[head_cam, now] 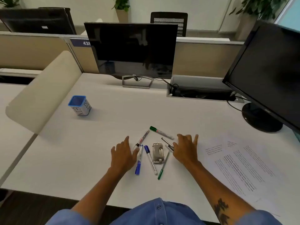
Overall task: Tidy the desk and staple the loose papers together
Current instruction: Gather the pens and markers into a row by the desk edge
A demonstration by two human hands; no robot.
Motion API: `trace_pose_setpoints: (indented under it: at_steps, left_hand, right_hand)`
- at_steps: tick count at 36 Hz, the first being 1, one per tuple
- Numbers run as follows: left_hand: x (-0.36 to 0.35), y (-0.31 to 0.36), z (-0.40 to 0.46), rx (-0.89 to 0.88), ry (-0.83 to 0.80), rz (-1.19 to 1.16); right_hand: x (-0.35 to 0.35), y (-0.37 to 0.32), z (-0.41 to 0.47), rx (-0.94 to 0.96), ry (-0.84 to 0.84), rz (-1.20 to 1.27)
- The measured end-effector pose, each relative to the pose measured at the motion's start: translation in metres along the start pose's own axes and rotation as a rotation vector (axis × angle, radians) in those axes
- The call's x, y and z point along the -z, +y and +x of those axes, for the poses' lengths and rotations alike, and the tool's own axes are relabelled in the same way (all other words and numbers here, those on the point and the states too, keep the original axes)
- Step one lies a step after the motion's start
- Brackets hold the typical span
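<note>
Here, blue bin (pixel 79 105) (interior unclear), left hand (pixel 123 154), right hand (pixel 185 150) both spread, flanking stapler (pixel 157 153).

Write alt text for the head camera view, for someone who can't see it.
Two bare hands, left hand and right hand, rest open on a white desk either side of scattered markers and pens around a grey stapler. Loose printed papers lie to the right; a blue-rimmed cup marked BIN stands at far left, below dark monitors.
</note>
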State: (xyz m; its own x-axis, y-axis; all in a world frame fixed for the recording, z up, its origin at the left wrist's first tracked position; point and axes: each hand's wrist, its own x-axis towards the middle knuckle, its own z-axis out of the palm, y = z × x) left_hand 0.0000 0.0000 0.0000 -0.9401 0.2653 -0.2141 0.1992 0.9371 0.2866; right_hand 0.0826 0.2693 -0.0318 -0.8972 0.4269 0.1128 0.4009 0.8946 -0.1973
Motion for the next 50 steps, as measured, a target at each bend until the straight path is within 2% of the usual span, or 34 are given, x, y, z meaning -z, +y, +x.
trace_pose_setpoints:
  at_steps: [5, 12, 27, 33, 41, 50]
  left_hand:
    - [-0.004, 0.011, 0.011, -0.105, -0.129, -0.021]
    - [-0.017, 0.018, 0.017, -0.143, -0.126, 0.053]
    - [-0.023, 0.011, 0.029, -0.097, -0.021, 0.028]
    - [-0.018, 0.010, 0.034, -0.045, -0.043, -0.020]
    - [-0.014, 0.008, 0.041, 0.028, -0.161, -0.111]
    - [-0.012, 0.006, 0.042, 0.059, -0.193, -0.172]
  right_hand:
    - [0.002, -0.023, 0.030, 0.109, -0.124, 0.239]
    - [-0.012, -0.039, 0.052, 0.161, -0.262, 0.283]
    - [-0.028, -0.056, 0.065, 0.144, -0.172, 0.168]
    - [-0.030, -0.059, 0.068, 0.120, -0.186, 0.168]
    - [-0.031, -0.056, 0.070, 0.109, -0.196, 0.164]
    - [-0.021, -0.053, 0.073, 0.068, -0.179, 0.141]
